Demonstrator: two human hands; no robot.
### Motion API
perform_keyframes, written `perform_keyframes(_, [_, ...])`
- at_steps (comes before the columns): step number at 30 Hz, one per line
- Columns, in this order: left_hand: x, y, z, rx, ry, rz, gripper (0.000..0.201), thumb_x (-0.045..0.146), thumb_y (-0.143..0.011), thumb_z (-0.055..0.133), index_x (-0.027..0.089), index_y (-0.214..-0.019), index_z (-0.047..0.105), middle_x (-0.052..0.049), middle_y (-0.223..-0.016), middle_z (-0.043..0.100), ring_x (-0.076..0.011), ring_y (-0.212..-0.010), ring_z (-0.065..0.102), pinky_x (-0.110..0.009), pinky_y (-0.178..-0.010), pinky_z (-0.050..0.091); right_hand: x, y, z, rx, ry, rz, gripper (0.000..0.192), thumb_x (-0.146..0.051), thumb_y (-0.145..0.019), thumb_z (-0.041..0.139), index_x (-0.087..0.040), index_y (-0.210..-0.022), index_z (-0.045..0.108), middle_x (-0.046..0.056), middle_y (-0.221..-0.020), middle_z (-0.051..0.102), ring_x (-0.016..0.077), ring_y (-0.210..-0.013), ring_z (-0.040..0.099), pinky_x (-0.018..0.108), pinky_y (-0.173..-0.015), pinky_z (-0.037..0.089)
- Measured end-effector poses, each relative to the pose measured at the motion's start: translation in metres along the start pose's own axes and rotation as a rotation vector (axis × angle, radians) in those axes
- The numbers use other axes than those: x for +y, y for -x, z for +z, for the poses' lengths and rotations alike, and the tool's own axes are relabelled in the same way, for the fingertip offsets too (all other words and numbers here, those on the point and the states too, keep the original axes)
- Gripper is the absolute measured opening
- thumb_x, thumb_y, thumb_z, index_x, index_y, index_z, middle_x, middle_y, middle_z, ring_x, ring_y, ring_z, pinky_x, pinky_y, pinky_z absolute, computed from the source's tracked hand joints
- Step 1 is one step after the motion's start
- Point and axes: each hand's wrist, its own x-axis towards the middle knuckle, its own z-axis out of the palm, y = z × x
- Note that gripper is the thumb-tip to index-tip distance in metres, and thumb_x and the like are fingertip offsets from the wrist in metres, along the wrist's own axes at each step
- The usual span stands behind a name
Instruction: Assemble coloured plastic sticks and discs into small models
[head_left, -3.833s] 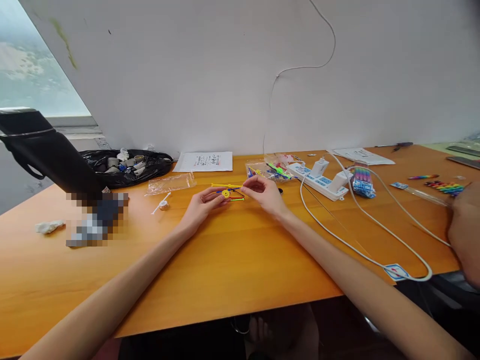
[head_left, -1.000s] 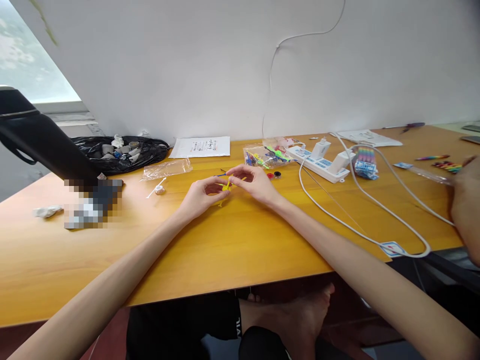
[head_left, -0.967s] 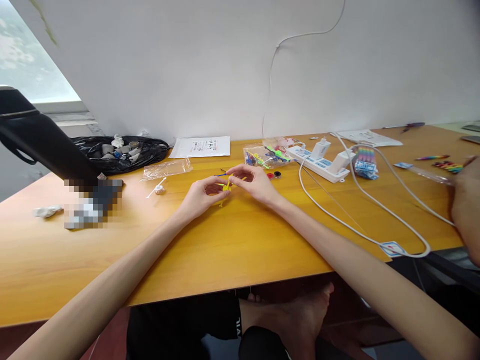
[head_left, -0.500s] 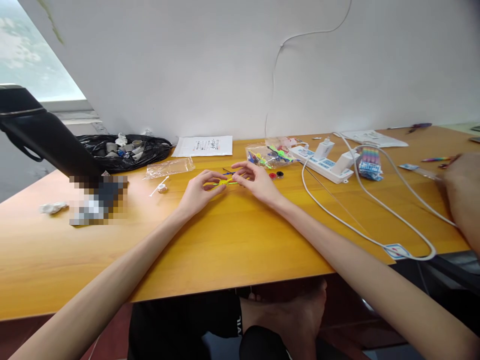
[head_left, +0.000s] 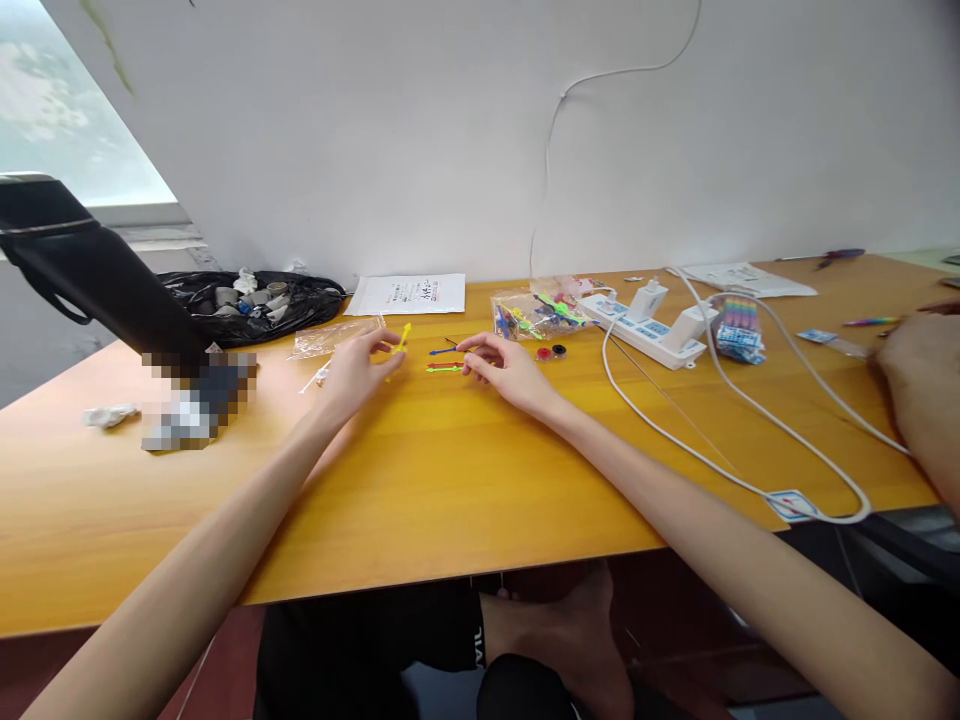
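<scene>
Head view, centre frame: left hand [head_left: 352, 368] pinching thin yellow plastic stick piece [head_left: 404, 336]; right hand [head_left: 504, 368] resting loosely curled, fingertips touching slim green plastic stick [head_left: 444, 370] on orange wooden table [head_left: 465, 480].

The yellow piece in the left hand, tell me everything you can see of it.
The yellow piece is a small, thin, bright plastic-looking stick, pinched at the fingertips of the left hand and raised just above the orange table, standing nearly upright. It is too small for finer detail. It is apart from the coloured sticks lying by the right hand.
</scene>
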Motion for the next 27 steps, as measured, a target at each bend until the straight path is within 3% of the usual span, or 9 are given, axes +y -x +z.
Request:
perform_keyframes(5, [-0.029, -0.006, -0.024, 0.036, -0.233, -0.105, 0.022, 0.039, -0.081, 0.063, 0.022, -0.092, 0.071, -0.009, -0.1, 0.075, -0.0296, -0.093, 0.067, -0.041, -0.085, 0.043, -0.001, 0.003, 0.002, -0.057, 0.102, 0.008, 0.018, -0.029, -0.093, 0.056, -0.019, -0.102, 0.067, 0.003, -0.082, 0.072, 0.0149, -0.077, 0.066, 0.029, -0.076, 0.051])
perform_keyframes(10, [-0.046, -0.005, -0.027, 0.027, -0.413, -0.204, 0.022, 0.042, -0.075, 0.067, 0.022, -0.082, 0.072, -0.012, -0.095, 0.075, -0.0382, -0.099, 0.062, -0.051, -0.092, 0.034, 0.001, 0.007, 0.006, -0.161, 0.168, 0.006, 0.016, -0.026, -0.092, 0.056, -0.018, -0.098, 0.069, 0.002, -0.078, 0.073, 0.015, -0.076, 0.067, 0.028, -0.075, 0.049])
perform_keyframes(14, [-0.052, -0.003, -0.027, 0.062, -0.432, -0.194, 0.025, 0.044, -0.075, 0.066, 0.021, -0.08, 0.074, -0.016, -0.104, 0.073, -0.0447, -0.112, 0.053, -0.056, -0.094, 0.03, 0.002, 0.008, 0.006, -0.217, 0.185, -0.008, 0.014, -0.021, -0.089, 0.058, -0.019, -0.097, 0.07, 0.001, -0.079, 0.073, 0.0149, -0.076, 0.067, 0.028, -0.075, 0.049])
perform_keyframes(20, [-0.058, -0.002, -0.025, 0.071, -0.408, -0.197, 0.03, 0.05, -0.078, 0.064, 0.022, -0.08, 0.076, -0.018, -0.113, 0.067, -0.0469, -0.116, 0.044, -0.061, -0.095, 0.028, -0.001, 0.008, 0.005, -0.221, 0.215, -0.022, 0.015, -0.02, -0.088, 0.058, -0.02, -0.095, 0.071, 0.001, -0.079, 0.072, 0.0144, -0.073, 0.066, 0.028, -0.073, 0.048])
perform_keyframes(27, [-0.046, 0.0, -0.025, 0.013, -0.504, -0.242, 0.032, 0.045, -0.085, 0.054, 0.022, -0.097, 0.073, -0.017, -0.126, 0.06, -0.0448, -0.121, 0.041, -0.06, -0.096, 0.031, 0.002, 0.006, 0.003, -0.195, 0.323, -0.067, 0.018, -0.019, -0.09, 0.054, -0.019, -0.098, 0.07, 0.002, -0.084, 0.072, 0.0146, -0.076, 0.065, 0.027, -0.073, 0.047])
